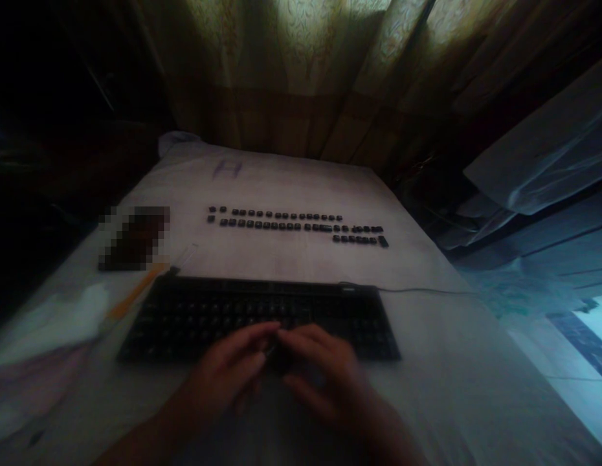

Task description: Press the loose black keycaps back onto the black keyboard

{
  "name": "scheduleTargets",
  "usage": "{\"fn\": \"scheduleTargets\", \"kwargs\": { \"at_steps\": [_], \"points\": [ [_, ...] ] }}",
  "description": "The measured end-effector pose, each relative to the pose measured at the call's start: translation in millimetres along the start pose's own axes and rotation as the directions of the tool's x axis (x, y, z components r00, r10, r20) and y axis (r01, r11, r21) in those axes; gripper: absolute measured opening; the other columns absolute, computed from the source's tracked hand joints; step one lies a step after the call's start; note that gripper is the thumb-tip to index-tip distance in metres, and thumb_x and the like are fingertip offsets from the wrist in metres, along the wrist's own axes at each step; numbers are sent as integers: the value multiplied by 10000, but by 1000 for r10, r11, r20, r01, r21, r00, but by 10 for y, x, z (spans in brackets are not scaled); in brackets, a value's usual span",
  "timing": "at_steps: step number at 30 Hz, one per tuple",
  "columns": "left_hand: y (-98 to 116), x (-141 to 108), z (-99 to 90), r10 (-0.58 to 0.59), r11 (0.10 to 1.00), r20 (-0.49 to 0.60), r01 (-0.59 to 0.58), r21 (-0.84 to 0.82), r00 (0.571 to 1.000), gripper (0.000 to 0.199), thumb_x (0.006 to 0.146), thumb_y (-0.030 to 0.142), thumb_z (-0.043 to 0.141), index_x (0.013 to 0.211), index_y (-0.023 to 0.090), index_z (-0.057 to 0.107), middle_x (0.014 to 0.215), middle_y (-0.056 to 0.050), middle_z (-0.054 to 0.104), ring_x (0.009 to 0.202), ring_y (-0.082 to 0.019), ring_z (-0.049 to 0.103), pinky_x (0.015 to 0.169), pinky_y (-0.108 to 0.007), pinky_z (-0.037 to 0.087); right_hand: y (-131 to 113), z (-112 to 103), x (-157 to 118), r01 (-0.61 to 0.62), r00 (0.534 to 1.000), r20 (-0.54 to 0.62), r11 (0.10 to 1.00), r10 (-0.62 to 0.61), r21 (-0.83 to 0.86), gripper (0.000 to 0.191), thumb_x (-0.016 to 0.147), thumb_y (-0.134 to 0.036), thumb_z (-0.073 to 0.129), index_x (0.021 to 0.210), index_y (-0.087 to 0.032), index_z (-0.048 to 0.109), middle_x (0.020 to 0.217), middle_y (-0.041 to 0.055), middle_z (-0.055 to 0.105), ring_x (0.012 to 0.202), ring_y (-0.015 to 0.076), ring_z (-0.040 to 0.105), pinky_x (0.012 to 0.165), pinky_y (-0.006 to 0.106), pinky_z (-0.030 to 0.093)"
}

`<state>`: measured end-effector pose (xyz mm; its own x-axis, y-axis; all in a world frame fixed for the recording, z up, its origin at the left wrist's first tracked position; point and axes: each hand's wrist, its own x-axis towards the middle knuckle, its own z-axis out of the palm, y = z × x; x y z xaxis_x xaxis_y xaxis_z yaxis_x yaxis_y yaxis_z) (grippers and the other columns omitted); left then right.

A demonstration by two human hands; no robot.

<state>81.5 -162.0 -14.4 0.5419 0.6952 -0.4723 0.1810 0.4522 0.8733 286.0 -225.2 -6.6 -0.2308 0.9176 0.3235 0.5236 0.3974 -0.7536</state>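
Observation:
A black computer keyboard point(184, 323) lies across the near part of the table, its near middle edge covered by my hands. My left hand point(228, 369) is closed, thumb and fingers drawn together above that edge. Close against its fingertips, my right hand point(325, 369) is curled with bent fingers. A small dark object point(279, 359) shows between the two hands, too dim and blurred to name. Beyond the keyboard, several loose black keycaps point(262, 225) are laid out in rows on the white cloth.
A pixelated dark object point(136, 239) lies at the left, close to an orange strip point(138, 291). White and pink cloth point(53, 349) is bunched at the near left. The keyboard cable point(427, 290) runs off to the right. A patterned curtain point(301, 77) hangs behind the table.

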Motion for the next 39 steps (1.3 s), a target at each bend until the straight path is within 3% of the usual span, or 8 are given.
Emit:
{"fn": "scheduleTargets", "kwargs": {
  "at_steps": [11,17,20,22,24,27,29,39],
  "points": [
    [-40,24,7,29,999,85,-26,-32,996,617,789,469,671,1352,263,520,808,19,584,524,-93,522,383,-165,390,-32,6,25,-66,992,109,998,63,18,422,826,-147,703,1231,-208,600,1129,69,697,1002,188,676,844,312,552],
    [-111,33,18,72,997,69,-72,0,995,601,810,470,647,1363,280,509,995,-42,622,638,-142,611,392,-181,426,2,-30,34,-69,998,0,997,69,-28,279,792,-166,713,1051,-209,618,963,35,699,859,176,672,735,283,549],
    [-130,30,4,178,979,7,-177,103,984,506,840,438,607,1318,279,554,1072,-68,644,702,-172,656,433,-222,492,149,-131,22,-177,969,-194,976,150,-127,253,796,-211,690,1037,-214,612,922,41,682,799,186,657,693,303,552],
    [-129,22,-8,324,920,-45,-304,249,945,390,874,374,578,1252,281,606,1035,-55,677,752,-183,683,529,-261,556,267,-205,17,-300,916,-335,933,223,-198,236,805,-238,671,1034,-219,618,946,60,676,825,212,656,729,353,560],
    [-126,12,-14,515,785,-51,-446,430,856,292,900,290,566,1181,294,645,1006,-30,704,826,-181,703,676,-292,594,361,-253,23,-354,893,-380,897,240,-265,230,790,-259,689,1010,-213,640,1004,91,672,917,255,656,806,422,557],
    [-142,10,-14,735,504,42,-587,634,676,276,925,196,554,1158,312,645,1041,-3,716,932,-171,701,838,-305,580,419,-256,52,-331,919,-338,866,205,-375,259,735,-254,746,979,-200,676,1116,133,658,1057,318,625,901,511,522],
    [-165,18,-13,791,368,118,-619,694,601,296,943,173,536,1195,302,624,1071,-7,711,991,-177,684,897,-319,562,410,-229,81,-312,934,-303,848,190,-430,283,707,-230,769,977,-195,691,1176,149,644,1113,342,602,937,543,496],
    [-151,152,-18,781,45,349,-604,795,518,330,958,173,501,1265,236,604,1209,-51,684,1188,-241,583,1053,-452,450,356,-222,114,-284,957,-192,832,217,-476,302,701,-241,796,984,-200,698,1262,155,614,1225,347,545,1001,558,437]
  ]
}}
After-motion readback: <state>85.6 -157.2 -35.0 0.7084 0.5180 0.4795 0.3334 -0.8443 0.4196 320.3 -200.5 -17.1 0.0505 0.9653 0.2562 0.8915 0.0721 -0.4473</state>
